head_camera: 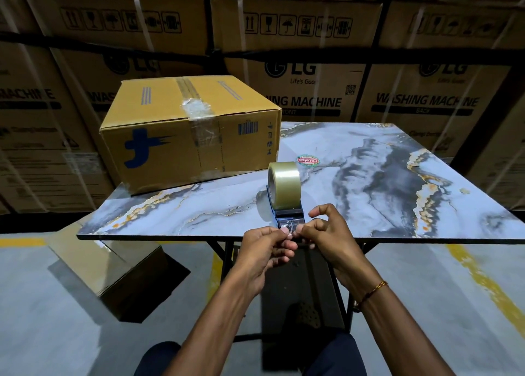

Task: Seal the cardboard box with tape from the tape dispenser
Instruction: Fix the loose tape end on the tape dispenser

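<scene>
A closed yellow cardboard box [181, 131] with a blue logo stands at the table's far left, clear tape running over its top seam and down its front. Near the front edge, a dark tape dispenser [287, 205] holds a roll of clear tape [284, 182]. My left hand [262, 250] and my right hand [326, 233] meet at the dispenser's front end. Both pinch the loose end of the tape [288, 230] between thumb and fingertips.
The marble-patterned table [397, 176] has a red-and-green sticker [307, 160] behind the roll. Another brown box [113, 270] sits on the floor at the left. Stacked washing-machine cartons [312, 71] wall off the back. Yellow lines mark the grey floor.
</scene>
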`<state>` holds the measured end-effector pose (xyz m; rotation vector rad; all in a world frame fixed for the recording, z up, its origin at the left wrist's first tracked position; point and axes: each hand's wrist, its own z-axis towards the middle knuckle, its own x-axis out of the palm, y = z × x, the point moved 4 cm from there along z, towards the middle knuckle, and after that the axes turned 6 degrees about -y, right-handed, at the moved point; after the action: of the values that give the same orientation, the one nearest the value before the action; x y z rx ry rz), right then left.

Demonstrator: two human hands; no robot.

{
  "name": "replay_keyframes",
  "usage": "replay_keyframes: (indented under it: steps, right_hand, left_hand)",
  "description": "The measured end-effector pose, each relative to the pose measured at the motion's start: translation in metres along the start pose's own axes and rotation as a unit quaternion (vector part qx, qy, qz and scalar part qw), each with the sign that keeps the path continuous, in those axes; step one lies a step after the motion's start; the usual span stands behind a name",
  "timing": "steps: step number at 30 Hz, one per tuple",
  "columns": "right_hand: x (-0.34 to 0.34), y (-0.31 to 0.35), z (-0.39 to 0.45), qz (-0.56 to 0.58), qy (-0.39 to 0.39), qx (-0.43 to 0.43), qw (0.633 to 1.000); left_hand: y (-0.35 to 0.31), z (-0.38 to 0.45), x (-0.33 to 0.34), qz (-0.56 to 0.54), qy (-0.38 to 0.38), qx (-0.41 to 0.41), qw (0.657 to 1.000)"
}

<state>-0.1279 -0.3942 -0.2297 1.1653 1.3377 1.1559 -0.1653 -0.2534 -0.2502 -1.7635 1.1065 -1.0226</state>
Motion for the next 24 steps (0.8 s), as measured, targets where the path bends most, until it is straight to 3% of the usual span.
replay_keyframes:
  steps: [10, 24]
  right_hand:
    - [-0.005, 0.003, -0.001, -0.04, 0.071, -0.034, 0.996]
    - [-0.005, -0.005, -0.001, -0.008, 0.068, -0.058, 0.996]
  left_hand:
    - [0.002, 0.0, 0.0, 0.003, -0.001, 0.003, 1.0]
    - [-0.007, -0.008, 0.013, 0.032, -0.077, -0.004, 0.996]
